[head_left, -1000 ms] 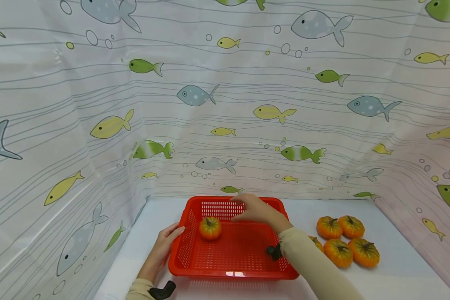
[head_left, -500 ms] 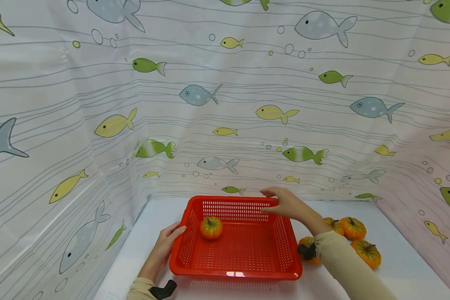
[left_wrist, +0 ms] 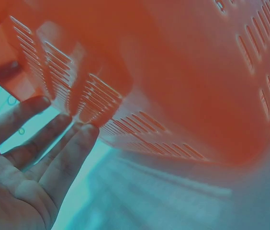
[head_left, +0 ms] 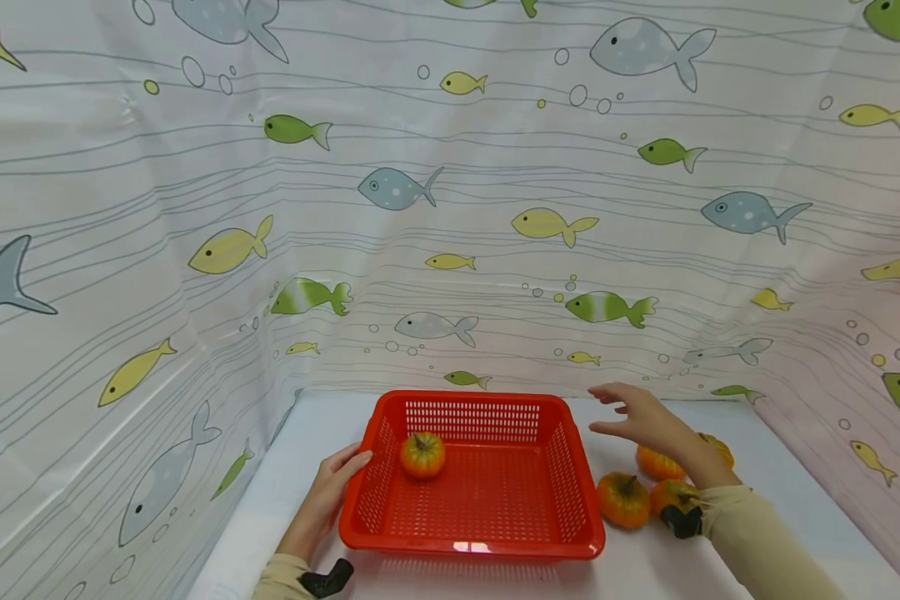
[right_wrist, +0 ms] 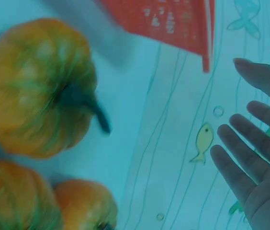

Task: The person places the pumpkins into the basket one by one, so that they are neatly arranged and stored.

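Observation:
My left hand [head_left: 328, 492] holds the left side of a red plastic basket [head_left: 472, 547], thumb over the rim. In the left wrist view the fingers [left_wrist: 68, 163] lie against its slotted outer wall. One small orange-green pumpkin [head_left: 423, 457] sits inside at the left. To the right of the basket, my right hand [head_left: 641, 421] hovers with fingers spread and nothing in its grasp. Below and beside that hand stand several more pumpkins [head_left: 624, 501], partly hidden by the forearm. The right wrist view shows a pumpkin [right_wrist: 34, 91] with a dark stem, apart from the fingers.
A white table [head_left: 322, 417] carries the basket and pumpkins. Fish-printed white sheeting [head_left: 487, 167] encloses it at the back and both sides. Black wrist devices [head_left: 327, 579] sit on the beige sleeves [head_left: 765, 542].
My right hand has moved right, from above the basket out past its right rim to the pumpkins. My left hand, the basket and the pumpkin inside stay in place.

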A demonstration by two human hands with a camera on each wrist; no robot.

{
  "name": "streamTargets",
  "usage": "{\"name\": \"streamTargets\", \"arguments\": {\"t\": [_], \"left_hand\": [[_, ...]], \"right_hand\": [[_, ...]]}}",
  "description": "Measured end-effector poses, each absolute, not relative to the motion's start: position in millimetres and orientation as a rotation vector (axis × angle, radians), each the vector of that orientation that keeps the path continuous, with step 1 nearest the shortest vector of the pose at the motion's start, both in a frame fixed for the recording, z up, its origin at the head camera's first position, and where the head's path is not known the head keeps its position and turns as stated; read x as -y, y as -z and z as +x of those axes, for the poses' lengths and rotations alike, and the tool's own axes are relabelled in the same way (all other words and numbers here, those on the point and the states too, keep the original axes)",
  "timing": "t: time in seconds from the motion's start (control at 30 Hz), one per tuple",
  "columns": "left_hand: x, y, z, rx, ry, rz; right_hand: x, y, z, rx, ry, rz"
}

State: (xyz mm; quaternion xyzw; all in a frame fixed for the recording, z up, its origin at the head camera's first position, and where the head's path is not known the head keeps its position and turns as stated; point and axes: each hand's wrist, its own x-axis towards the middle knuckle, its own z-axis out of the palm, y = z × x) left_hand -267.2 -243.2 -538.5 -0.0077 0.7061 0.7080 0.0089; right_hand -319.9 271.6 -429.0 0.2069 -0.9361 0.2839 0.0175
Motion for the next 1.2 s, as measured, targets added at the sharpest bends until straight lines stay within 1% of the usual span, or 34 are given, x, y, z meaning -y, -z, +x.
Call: {"name": "streamTargets", "arguments": {"t": [0.27, 0.5, 0.7, 0.9, 1.2], "left_hand": [[242.5, 538.3, -267.0, -2.176, -2.218, -0.034], [242.8, 538.7, -266.9, -2.170, -2.216, -0.045], [242.1, 538.7, -266.7, -2.174, -2.211, -0.048], [241.6, 537.5, -266.8, -2.170, -2.217, -0.053], [241.4, 537.7, -266.8, -2.167, -2.217, -0.084]], "right_hand": [[-312.0, 444.1, -311.8, 3.002, -0.840, 0.464], [-337.4, 455.0, -305.6, 3.083, -0.763, 0.398], [-352.9, 467.9, -305.9, 3.131, -0.730, 0.310], [-365.0, 478.5, -309.1, 3.154, -0.721, 0.285], [-370.3, 490.5, -312.6, 3.207, -0.703, 0.193]]}}
